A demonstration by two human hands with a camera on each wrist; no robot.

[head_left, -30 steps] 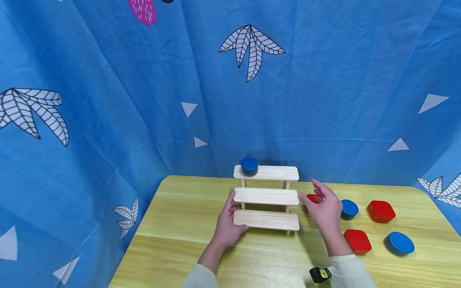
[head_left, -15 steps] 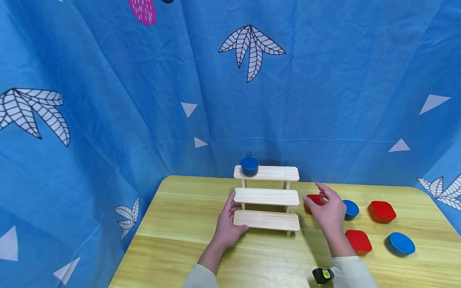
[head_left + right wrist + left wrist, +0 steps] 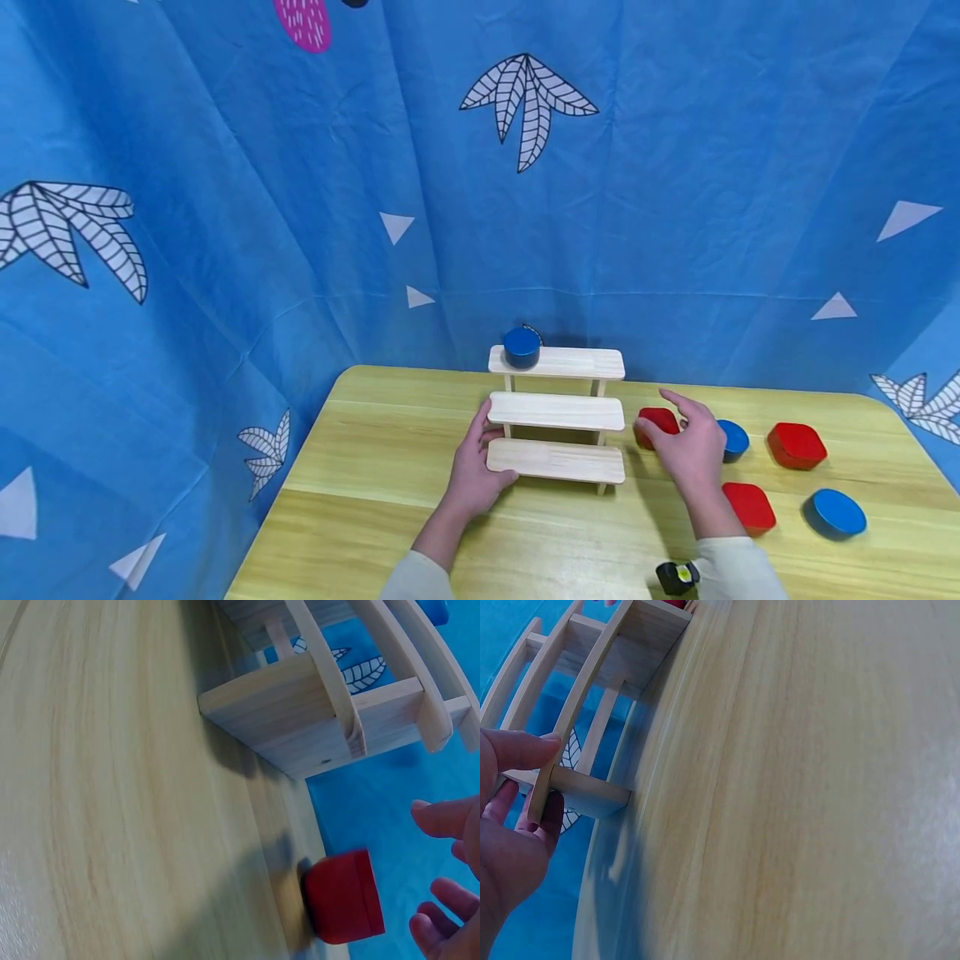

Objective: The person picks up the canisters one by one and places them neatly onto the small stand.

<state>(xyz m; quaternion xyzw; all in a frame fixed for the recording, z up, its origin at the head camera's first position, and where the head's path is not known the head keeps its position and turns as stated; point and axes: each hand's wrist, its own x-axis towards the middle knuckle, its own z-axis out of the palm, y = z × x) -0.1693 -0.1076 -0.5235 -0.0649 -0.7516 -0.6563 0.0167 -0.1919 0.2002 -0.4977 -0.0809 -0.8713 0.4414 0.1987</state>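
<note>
Pale wood makes up the three-tier stand (image 3: 555, 411) near the back edge of the table (image 3: 375, 508), its shelves stepping up towards a blue curtain (image 3: 675, 208) printed with white leaves and triangles. The left hand (image 3: 474, 473) is at the stand's left end, its grip closed on the wood: the left wrist view shows the thumb on one side of a shelf board and fingers curled round the other. On the top shelf (image 3: 581, 362), towards its left end, sits a blue round block (image 3: 521, 348).

To the right of the stand, the right hand (image 3: 696, 446) hovers close to a red block (image 3: 657, 417) with rounded corners. Its grip is well parted, thumb away from the fingers, and has hold of nothing; the right wrist view shows a gap between the fingertips and that block, which rests on the table just beside the stand.

Further right on the table are a small blue disc (image 3: 734, 440), partly hidden by the right hand, a red piece (image 3: 797, 445) near the back, another red piece (image 3: 752, 509) beside the right forearm and a blue round piece (image 3: 834, 513) nearer the front. A small black device (image 3: 677, 577) shows at the right cuff
</note>
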